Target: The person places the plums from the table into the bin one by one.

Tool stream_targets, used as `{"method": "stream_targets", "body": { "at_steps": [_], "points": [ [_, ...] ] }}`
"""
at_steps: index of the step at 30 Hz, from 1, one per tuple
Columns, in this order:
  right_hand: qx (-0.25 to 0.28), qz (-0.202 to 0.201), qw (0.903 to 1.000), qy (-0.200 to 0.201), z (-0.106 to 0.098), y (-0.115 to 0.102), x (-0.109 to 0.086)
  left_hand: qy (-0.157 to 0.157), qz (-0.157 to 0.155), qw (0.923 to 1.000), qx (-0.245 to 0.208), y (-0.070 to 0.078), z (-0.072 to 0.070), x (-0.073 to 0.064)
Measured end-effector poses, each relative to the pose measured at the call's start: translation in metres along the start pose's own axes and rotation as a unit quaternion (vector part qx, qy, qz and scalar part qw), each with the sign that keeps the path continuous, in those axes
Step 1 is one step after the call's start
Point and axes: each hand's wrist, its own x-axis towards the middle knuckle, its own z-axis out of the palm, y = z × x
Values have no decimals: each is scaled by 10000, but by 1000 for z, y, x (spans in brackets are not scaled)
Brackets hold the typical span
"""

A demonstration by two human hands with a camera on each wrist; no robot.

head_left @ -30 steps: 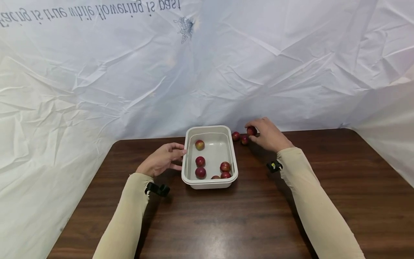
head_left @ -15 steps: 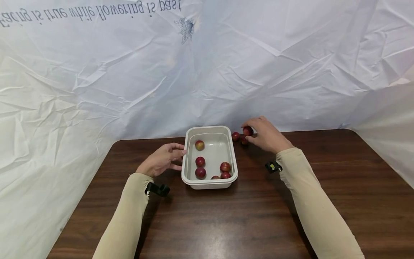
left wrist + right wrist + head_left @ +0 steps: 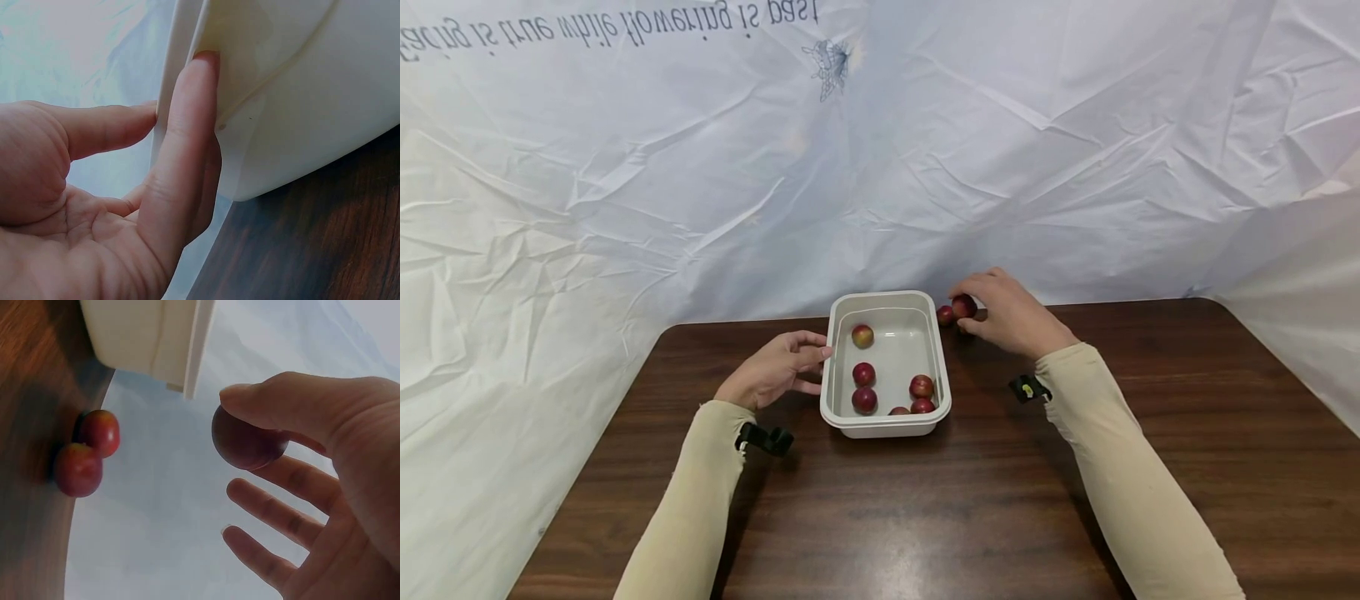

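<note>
A dark red plum (image 3: 964,306) is pinched between the thumb and fingers of my right hand (image 3: 1011,315), up off the table just right of the container. In the right wrist view this held plum (image 3: 247,440) sits at the thumb tip, the lower fingers spread apart. My left hand (image 3: 778,367) pinches the left rim of the off-white plastic container (image 3: 887,422). The left wrist view shows its thumb on the rim and its fingers (image 3: 194,112) against the outer wall. Several red plums (image 3: 864,400) lie inside the container, mostly toward its near end.
Two more plums (image 3: 78,470) lie together on the dark wooden table (image 3: 880,517), beside the container's far right corner and partly hidden in the head view. A white cloth sheet (image 3: 1000,167) hangs right behind the table's back edge.
My right hand has moved left toward the container with the plum, now overlapping the loose plums in the head view. My left hand and the container have stayed in place.
</note>
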Motion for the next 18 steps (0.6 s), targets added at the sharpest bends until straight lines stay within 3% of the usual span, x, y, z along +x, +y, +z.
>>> {"method": "stream_targets", "body": {
  "at_steps": [18],
  "points": [
    [-20,-463,9989,-112,-3,-32,2,21,-8,10000,-3,0,0,0]
  ]
}}
